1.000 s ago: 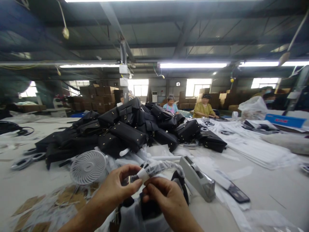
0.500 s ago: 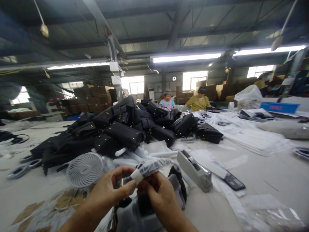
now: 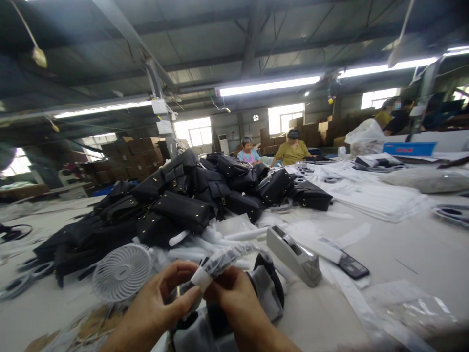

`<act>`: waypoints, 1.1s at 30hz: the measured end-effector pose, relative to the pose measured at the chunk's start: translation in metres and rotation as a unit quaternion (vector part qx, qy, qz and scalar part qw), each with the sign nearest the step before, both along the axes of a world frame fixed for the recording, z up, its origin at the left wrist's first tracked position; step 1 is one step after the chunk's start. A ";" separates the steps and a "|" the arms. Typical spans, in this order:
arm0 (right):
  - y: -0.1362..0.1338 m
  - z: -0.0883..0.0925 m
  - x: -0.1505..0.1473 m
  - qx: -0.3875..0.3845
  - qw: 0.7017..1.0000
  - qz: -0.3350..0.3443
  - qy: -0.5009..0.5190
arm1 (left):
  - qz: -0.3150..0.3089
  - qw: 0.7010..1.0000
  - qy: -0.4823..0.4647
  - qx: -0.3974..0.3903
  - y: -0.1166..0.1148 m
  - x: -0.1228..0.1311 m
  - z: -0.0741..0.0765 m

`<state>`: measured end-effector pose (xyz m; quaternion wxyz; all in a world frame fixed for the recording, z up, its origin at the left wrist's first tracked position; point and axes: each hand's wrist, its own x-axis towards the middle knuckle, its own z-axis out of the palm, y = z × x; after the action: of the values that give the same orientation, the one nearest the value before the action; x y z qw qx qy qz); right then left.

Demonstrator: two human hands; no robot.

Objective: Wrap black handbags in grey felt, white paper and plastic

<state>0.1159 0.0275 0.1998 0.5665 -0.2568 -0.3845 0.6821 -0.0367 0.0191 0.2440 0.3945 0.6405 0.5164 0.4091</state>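
Note:
Close in front of me is a black bag (image 3: 273,288), partly covered in pale wrapping and partly hidden by my hands. Its handle (image 3: 232,255) arches up in clear and white wrap, with a white strip (image 3: 201,278) around it near the left end. My left hand (image 3: 159,305) pinches the handle beside that strip, thumb in front. Behind the strip, the bent fingers of my right hand (image 3: 240,300) grip the handle's underside; their tips are hidden. A grey tape dispenser (image 3: 295,256) stands just right of the bag.
A heap of black bags (image 3: 183,210) covers the table's middle. A white fan (image 3: 122,272) and scissors (image 3: 25,283) are at left. White wrapping tubes lie before the heap. To the right are a black phone-like device (image 3: 352,265) and stacked white sheets (image 3: 381,203). Co-workers sit beyond.
The view has turned slightly right, so the surroundings sit further left. Both hands stay on the handle; the fingers around the white strip have shifted a little.

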 end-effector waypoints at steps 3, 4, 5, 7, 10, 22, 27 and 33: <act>0.002 -0.001 -0.006 -0.014 1.000 -0.013 -0.015 | -0.004 1.000 -0.023 -0.001 0.000 0.000 0.001; 0.002 -0.001 -0.007 -0.015 1.000 -0.014 -0.018 | -0.004 1.000 -0.030 -0.003 0.000 0.000 0.001; 0.002 0.000 -0.007 -0.017 1.000 -0.014 -0.023 | -0.003 0.999 -0.034 -0.008 0.000 0.000 0.001; 0.000 0.002 -0.005 -0.020 0.999 -0.005 -0.030 | -0.002 0.999 -0.034 -0.021 0.000 -0.001 0.001; -0.004 0.007 0.002 -0.037 0.997 0.061 0.014 | -0.007 0.999 -0.030 -0.032 0.000 -0.003 0.002; -0.011 0.016 0.054 0.193 0.927 0.033 -0.319 | 0.044 0.997 -0.050 -0.041 -0.001 -0.012 0.013; 0.005 0.037 0.095 0.416 0.774 -0.210 -0.429 | 0.009 0.996 0.086 0.012 -0.001 -0.018 0.020; 0.051 0.058 0.086 0.545 0.631 -0.073 -0.548 | 0.032 0.984 0.146 0.096 -0.002 -0.008 0.021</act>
<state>0.2016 0.0787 0.2578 0.3366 -0.2550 -0.9056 0.0390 -0.0451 0.0168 0.2650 0.2381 0.7113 0.5475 0.3710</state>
